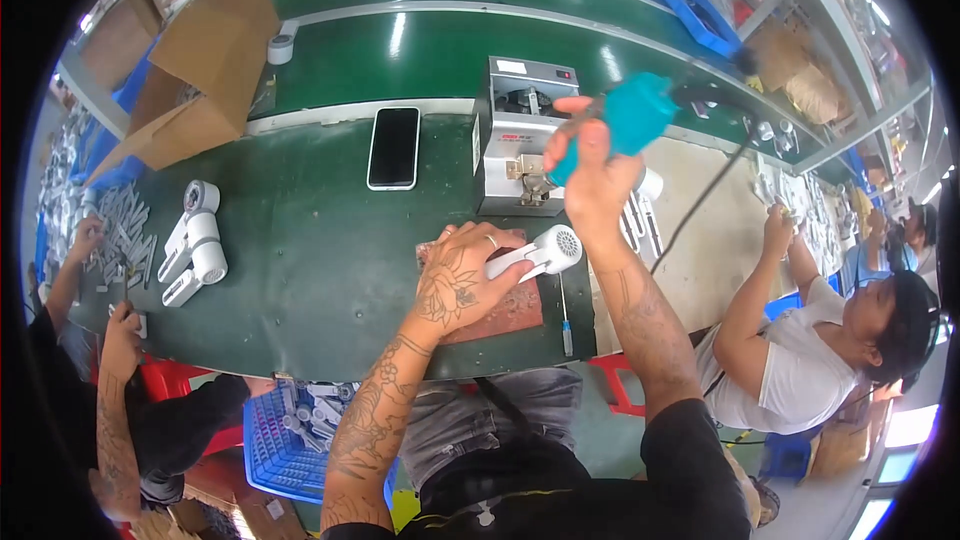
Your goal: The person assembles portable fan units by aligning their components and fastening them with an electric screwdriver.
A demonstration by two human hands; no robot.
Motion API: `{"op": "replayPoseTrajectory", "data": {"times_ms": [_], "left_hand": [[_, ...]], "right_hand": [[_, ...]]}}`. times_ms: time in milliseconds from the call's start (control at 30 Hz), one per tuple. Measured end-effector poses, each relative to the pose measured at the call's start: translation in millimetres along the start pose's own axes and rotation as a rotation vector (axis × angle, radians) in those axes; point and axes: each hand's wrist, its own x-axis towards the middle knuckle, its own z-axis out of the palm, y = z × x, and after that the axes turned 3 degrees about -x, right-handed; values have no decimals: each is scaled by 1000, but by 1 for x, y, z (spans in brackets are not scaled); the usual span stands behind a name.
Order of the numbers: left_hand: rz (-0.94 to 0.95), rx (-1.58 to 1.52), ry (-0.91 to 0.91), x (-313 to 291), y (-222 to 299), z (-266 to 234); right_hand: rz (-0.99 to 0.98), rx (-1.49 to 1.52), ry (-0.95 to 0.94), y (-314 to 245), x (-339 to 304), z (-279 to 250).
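— Hair-dryer-shaped white part [540, 252] lies on the brown pad [505, 312], left hand [462, 280] clamped over its handle.
— And the right hand [592, 175]?
— Raised, gripping a teal power screwdriver [630, 118]; the grey screw feeder [522, 135] sits just behind.
— Containers?
— Blue crate [275, 440] under the table edge, white parts inside.
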Motion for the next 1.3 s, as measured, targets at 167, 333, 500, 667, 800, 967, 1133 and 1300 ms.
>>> {"op": "replayPoseTrajectory", "data": {"times_ms": [167, 333, 500, 667, 800, 967, 1133, 1300], "left_hand": [[6, -14, 18, -8, 4, 1], [2, 29, 48, -10, 2, 1], [2, 31, 35, -5, 0, -1], [-7, 6, 34, -7, 0, 0], [-25, 29, 16, -6, 4, -1], [-27, 59, 26, -8, 2, -1], [142, -47, 36, -6, 4, -4], [198, -120, 62, -9, -8, -2]], "right_hand": [[-57, 10, -131, 35, -14, -4], [91, 42, -121, 23, -21, -1], [192, 98, -52, -17, -46, -17], [170, 203, -102, -18, -66, -27], [162, 185, -90, -15, -68, -31], [164, 195, -102, -14, -70, -30], [225, 179, -70, -24, -73, -25], [238, 225, -104, -31, -76, -15]]}}
